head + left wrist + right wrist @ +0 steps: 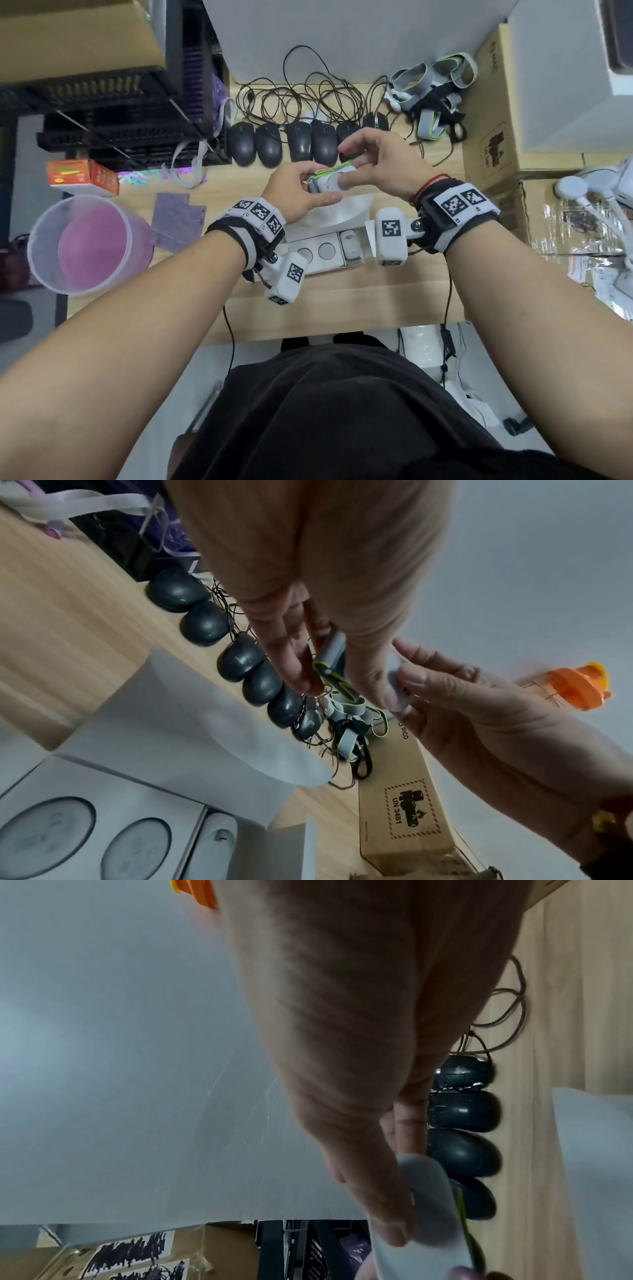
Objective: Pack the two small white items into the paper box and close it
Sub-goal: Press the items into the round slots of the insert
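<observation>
Both hands' fingers pinch one small white item (330, 181), wrapped in a grey green-edged strap, above the open paper box (325, 251): left hand (294, 192) from below, right hand (380, 164) from the side. Only the left wrist view shows the second white item (219, 840) seated in the box. Black mice (269, 144) line the tabletop (342, 301) behind.

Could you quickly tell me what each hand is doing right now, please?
Left hand: fingers pinching the small white item with its grey-green strap.
Right hand: fingers gripping the same item from the other side.
</observation>
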{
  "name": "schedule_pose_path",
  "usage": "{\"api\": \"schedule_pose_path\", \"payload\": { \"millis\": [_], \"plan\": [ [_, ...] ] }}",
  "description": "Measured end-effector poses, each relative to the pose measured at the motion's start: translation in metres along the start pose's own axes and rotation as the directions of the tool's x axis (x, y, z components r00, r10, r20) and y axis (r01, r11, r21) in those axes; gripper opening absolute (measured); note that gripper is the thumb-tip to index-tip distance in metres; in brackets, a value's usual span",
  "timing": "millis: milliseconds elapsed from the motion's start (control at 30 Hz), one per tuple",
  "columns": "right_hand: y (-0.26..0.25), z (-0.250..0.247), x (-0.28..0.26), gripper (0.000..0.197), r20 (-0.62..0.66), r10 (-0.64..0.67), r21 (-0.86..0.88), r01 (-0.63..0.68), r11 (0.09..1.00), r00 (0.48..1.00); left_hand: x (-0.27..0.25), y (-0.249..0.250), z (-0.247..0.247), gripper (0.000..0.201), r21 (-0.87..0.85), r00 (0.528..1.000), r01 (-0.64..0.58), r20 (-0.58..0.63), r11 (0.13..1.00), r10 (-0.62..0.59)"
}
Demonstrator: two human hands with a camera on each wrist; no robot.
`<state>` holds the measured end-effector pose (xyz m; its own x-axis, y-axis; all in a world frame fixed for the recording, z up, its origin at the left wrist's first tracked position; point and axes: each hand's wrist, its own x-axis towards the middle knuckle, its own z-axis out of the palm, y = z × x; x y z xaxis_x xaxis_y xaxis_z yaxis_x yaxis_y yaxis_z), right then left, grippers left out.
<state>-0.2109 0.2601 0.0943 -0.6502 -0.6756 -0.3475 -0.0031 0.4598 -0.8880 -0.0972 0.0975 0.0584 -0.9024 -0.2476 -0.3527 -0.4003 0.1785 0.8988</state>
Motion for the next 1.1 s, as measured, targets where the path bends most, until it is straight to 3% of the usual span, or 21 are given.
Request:
{"api": "schedule_pose_path", "payload": {
  "millis": [167, 300, 467, 533, 800, 900, 1000, 1100],
  "plan": [
    [0.005, 0.013, 0.005, 0.035, -0.114, -0.015, -0.027, 0.012, 1.000, 0.993, 0.003, -0.003, -0.005, 0.039, -0.186, 0.996, 0.030, -0.076, 0.982, -0.045],
    [0.005, 0.026, 0.003, 0.029, -0.027, 0.057, 0.176, -0.052, 0.983, 0.998, 0.007, -0.002, -0.008, 0.048, -0.238, 0.994, 0.040, -0.085, 0.970, -0.062],
    [0.004, 0.036, 0.004, 0.033, 0.016, 0.052, 0.199, -0.054, 0.979, 0.999, 0.010, 0.002, -0.002, 0.067, -0.222, 0.988, 0.091, -0.098, 0.971, -0.115],
    [0.004, 0.038, 0.004, 0.033, 0.044, 0.064, 0.283, -0.074, 0.956, 0.997, 0.010, 0.006, -0.001, 0.075, -0.244, 0.984, 0.115, -0.107, 0.963, -0.145],
    [0.009, 0.042, 0.001, 0.015, 0.034, 0.125, 0.556, -0.122, 0.822, 0.992, 0.011, 0.017, 0.004, 0.062, -0.321, 0.976, 0.131, -0.122, 0.938, -0.178],
    [0.014, 0.042, -0.001, 0.025, 0.020, 0.143, 0.607, -0.126, 0.785, 0.989, 0.010, 0.019, 0.005, 0.061, -0.394, 0.983, 0.092, -0.109, 0.915, -0.146],
    [0.022, 0.041, -0.004, 0.033, -0.001, 0.162, 0.634, -0.124, 0.763, 0.987, 0.007, 0.014, 0.008, 0.058, -0.308, 0.994, 0.032, -0.086, 0.951, -0.061],
    [0.027, 0.031, -0.009, 0.014, -0.089, 0.274, 0.609, -0.166, 0.776, 0.958, 0.002, 0.002, 0.009, 0.052, -0.042, 0.996, 0.041, -0.081, 0.998, -0.044]
  ]
}}
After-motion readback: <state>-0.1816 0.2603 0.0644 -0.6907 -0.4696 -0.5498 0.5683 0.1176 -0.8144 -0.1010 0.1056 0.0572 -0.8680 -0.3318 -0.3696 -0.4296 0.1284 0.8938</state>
